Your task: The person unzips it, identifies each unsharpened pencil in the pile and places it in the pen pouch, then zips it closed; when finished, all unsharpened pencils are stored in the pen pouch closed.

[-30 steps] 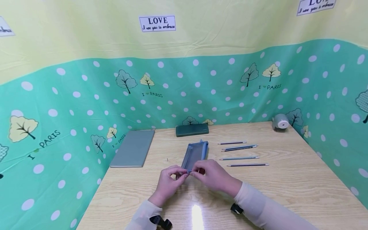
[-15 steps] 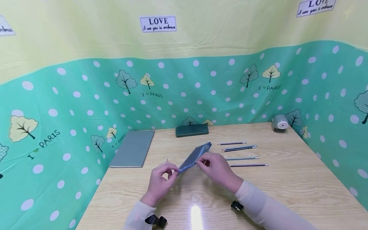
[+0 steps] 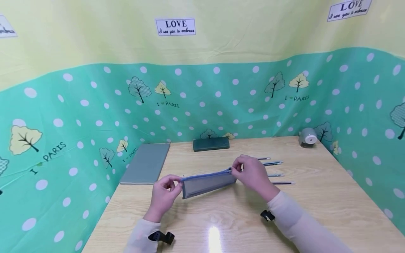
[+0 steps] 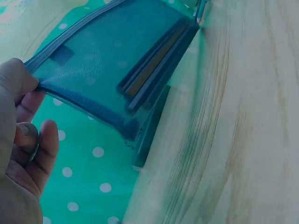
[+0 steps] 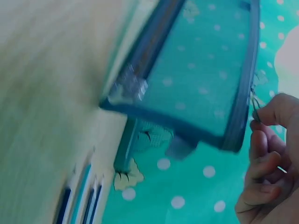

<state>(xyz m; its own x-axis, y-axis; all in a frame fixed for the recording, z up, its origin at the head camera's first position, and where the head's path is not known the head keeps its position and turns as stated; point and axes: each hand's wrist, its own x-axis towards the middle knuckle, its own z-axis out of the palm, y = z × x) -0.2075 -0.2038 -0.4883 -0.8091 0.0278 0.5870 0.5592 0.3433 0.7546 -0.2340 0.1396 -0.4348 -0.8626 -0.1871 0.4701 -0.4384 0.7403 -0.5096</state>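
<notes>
A see-through mesh pencil pouch (image 3: 207, 185) with a blue zipper along its top is held lengthwise between both hands, its mesh side facing me. My left hand (image 3: 164, 196) pinches the upper left corner between thumb and forefinger. At the other end, my right hand (image 3: 253, 174) pinches the zipper pull (image 5: 255, 106), which shows in the right wrist view. Along the pouch's bottom in the left wrist view lie dark, narrow strips (image 4: 152, 70). Several pencils (image 3: 273, 163) lie on the table to the right, partly hidden behind my right hand.
A dark green oblong case (image 3: 211, 144) stands at the back of the wooden table (image 3: 240, 225). At the back right sits a grey pencil sharpener (image 3: 307, 137). A grey notebook (image 3: 145, 163) lies at the left edge. Polka-dot cloth (image 3: 177, 105) hangs around the table.
The pouch has been raised and turned from pointing away from me to lying crosswise. My hands have moved apart, the left one leftward, the right one up and to the right with the zipper end.
</notes>
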